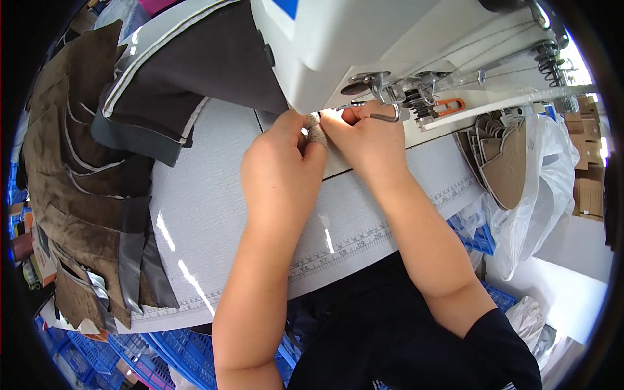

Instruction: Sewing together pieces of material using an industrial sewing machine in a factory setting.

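Note:
Under the head of a white sewing machine [338,45], both my hands meet close to the needle area. My left hand [279,169] is closed, thumb and fingers pinched together, with a beige speckled wrap [316,135] around one digit. Beside it, my right hand [377,140] is curled with its fingertips drawn in near the left ones. The machine and the fingers hide what either hand grips. A dark brown fabric piece [214,71] with pale edges lies left of the machine, its narrow end reaching my left hand.
Layered brown fabric pieces [84,169] drape over the table's left side. The light grey table [201,214] has a ruler strip along its curved front edge. At right hang brown cut pieces [504,162] and a clear plastic bag [546,175]. Blue crates [175,354] stand below.

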`<state>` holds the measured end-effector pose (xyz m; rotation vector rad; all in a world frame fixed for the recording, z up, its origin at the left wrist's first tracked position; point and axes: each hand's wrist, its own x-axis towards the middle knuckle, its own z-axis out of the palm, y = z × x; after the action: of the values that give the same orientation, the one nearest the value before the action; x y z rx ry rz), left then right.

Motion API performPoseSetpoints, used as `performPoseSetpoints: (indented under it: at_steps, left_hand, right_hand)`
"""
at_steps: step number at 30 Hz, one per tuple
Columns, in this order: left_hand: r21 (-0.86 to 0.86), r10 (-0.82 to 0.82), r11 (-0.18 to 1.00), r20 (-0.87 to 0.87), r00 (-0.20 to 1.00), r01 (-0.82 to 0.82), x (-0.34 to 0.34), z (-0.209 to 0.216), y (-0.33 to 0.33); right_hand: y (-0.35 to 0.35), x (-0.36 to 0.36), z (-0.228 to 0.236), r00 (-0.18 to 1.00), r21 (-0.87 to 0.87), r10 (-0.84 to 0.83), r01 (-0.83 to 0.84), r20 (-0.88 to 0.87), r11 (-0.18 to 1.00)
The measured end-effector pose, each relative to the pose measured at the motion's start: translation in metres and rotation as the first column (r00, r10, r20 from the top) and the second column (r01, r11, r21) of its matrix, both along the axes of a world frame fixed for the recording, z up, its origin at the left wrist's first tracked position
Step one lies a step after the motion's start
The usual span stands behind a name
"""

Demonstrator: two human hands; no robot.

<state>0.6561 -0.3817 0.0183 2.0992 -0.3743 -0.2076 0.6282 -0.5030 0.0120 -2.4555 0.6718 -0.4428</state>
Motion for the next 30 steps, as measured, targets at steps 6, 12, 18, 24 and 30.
performPoseSetpoints:
  at_steps: [6, 12, 18, 24, 30]
  left_hand:
    - [-0.021, 0.006, 1.0, 0.002, 1.0, -0.006, 0.0006, -0.0026, -0.0007]
    - [-0.013, 0.014, 1.0, 0.026, 1.0, -0.013, 0.0, -0.0011, -0.0008]
    - [0.004, 0.014, 1.0, 0.029, 0.999, -0.015, -0.0001, -0.0017, -0.0012]
    - [0.008, 0.01, 1.0, 0.031, 0.999, -0.01, 0.0004, -0.001, -0.0005]
    - [0.014, 0.01, 1.0, 0.041, 0.999, -0.011, 0.0, -0.0014, -0.0006]
  right_hand:
    - [0.0025, 0.0043, 0.0041, 0.997, 0.078, -0.062, 0.066, -0.051, 0.995]
    - [0.0013, 0.0054, 0.0014, 0.998, -0.126, -0.015, 0.007, -0.065, 0.992]
    - [0.0002, 0.0051, -0.0006, 1.0, -0.043, -0.014, 0.013, -0.016, 0.999]
    - [0.0008, 0.0057, 0.0034, 0.997, -0.017, -0.033, 0.032, -0.067, 0.999]
    - [0.0002, 0.005, 0.0034, 0.998, 0.015, -0.043, 0.043, -0.056, 0.999]
